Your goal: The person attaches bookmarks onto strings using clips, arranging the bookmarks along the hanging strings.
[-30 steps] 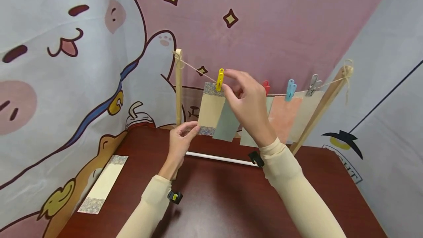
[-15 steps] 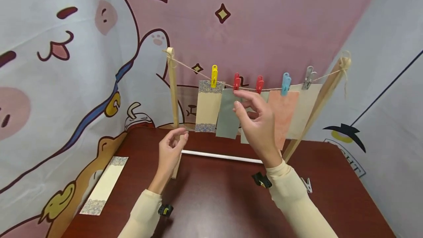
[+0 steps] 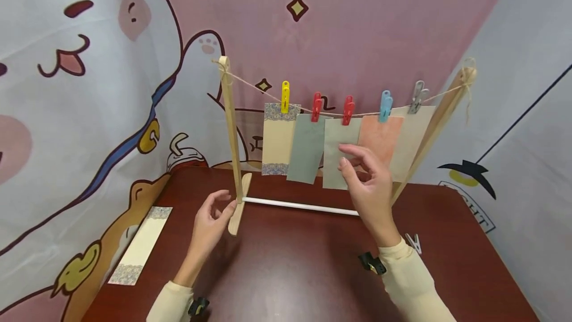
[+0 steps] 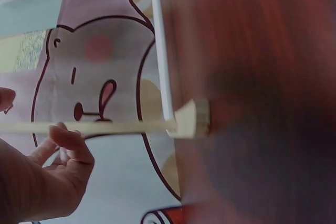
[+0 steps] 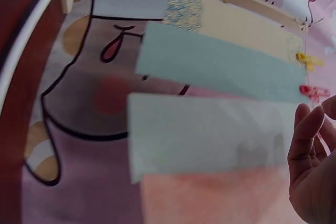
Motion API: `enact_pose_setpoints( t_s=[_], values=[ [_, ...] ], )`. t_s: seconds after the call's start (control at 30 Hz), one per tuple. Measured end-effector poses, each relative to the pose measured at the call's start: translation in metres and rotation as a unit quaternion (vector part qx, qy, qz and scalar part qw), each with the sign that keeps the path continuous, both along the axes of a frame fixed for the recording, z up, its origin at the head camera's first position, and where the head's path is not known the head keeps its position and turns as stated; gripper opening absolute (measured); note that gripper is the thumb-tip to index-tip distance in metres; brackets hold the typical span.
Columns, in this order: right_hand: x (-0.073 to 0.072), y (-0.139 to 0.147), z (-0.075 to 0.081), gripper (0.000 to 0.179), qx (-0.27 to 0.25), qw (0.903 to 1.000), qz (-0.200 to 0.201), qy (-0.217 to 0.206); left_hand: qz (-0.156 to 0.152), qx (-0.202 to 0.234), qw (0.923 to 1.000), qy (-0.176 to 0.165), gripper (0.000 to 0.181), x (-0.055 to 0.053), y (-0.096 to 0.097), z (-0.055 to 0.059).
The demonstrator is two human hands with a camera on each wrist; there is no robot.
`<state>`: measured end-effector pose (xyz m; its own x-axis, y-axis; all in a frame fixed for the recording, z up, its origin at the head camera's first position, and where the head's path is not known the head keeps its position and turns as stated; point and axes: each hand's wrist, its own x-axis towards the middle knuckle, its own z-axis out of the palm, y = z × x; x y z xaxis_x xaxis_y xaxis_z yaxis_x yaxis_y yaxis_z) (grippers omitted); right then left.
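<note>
In the head view, my left hand (image 3: 211,227) holds nothing, its fingers loosely bent, beside the left wooden post (image 3: 231,128). My right hand (image 3: 372,190), also with nothing in it, hovers before a pale grey-green card (image 3: 336,168). A twine line (image 3: 259,92) runs between two posts. From it hang a lace-patterned cream card (image 3: 279,140) under a yellow clothespin (image 3: 285,97), a green card (image 3: 308,148) under a red clothespin (image 3: 316,107), and the pale card under another red clothespin (image 3: 348,111). A blue clothespin (image 3: 386,107) holds a peach card (image 3: 381,135); a grey clothespin (image 3: 417,97) holds an off-white card (image 3: 412,138).
Another lace-patterned cream card (image 3: 140,245) lies at the table's left edge. A white clothespin (image 3: 413,243) lies near my right forearm. A white rod (image 3: 299,206) joins the stand's feet low down. Behind hangs a printed cloth (image 3: 366,24); the dark red table (image 3: 286,272) spreads in front.
My right hand has let go of the yellow clothespin and moved right and down. My left hand has left the cream card's lower edge and drawn back down and left.
</note>
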<state>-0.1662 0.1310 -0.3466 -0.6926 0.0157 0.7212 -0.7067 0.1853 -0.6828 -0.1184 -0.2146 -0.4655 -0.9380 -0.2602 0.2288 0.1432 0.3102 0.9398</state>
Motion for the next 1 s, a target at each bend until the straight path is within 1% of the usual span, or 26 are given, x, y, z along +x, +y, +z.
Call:
enact_pose_setpoints(
  t_s=[0.07,0.17,0.3,0.33,0.47,0.57,0.63,0.77,0.87,0.93,1.0],
  values=[
    [0.002,0.008,-0.008,0.031,0.001,0.9999,-0.012,-0.012,0.008,-0.025,0.9992,-0.030,0.039,0.005,-0.009,-0.003],
    [0.006,0.019,-0.019,0.030,0.009,0.9991,-0.027,-0.030,0.024,-0.062,0.9952,-0.071,0.044,0.012,-0.024,-0.008],
    [0.013,0.033,-0.033,0.029,0.018,0.9974,-0.054,-0.045,0.045,-0.110,0.9875,-0.104,0.049,0.021,-0.043,-0.013],
    [0.014,0.036,-0.036,0.028,0.019,0.9968,-0.061,-0.048,0.045,-0.123,0.9853,-0.110,0.051,0.023,-0.047,-0.014],
    [0.020,0.046,-0.048,0.027,0.026,0.9941,-0.085,-0.063,0.024,-0.172,0.9765,-0.128,0.063,0.031,-0.065,-0.016],
    [0.025,0.053,-0.055,0.026,0.039,0.9912,-0.102,-0.075,0.015,-0.205,0.9686,-0.139,0.069,0.037,-0.077,-0.018],
    [0.029,0.057,-0.058,0.026,0.046,0.9896,-0.111,-0.080,0.017,-0.218,0.9647,-0.147,0.071,0.040,-0.084,-0.019],
    [0.042,0.062,-0.056,0.025,0.054,0.9866,-0.128,-0.086,0.027,-0.232,0.9558,-0.178,0.075,0.045,-0.099,-0.019],
    [0.051,0.065,-0.054,0.024,0.058,0.9832,-0.146,-0.093,0.033,-0.243,0.9460,-0.212,0.077,0.049,-0.111,-0.019],
    [0.054,0.068,-0.055,0.024,0.061,0.9809,-0.156,-0.099,0.035,-0.251,0.9399,-0.229,0.078,0.052,-0.118,-0.019],
    [0.056,0.071,-0.058,0.023,0.061,0.9793,-0.164,-0.102,0.044,-0.258,0.9349,-0.239,0.078,0.054,-0.124,-0.020]
  ],
)
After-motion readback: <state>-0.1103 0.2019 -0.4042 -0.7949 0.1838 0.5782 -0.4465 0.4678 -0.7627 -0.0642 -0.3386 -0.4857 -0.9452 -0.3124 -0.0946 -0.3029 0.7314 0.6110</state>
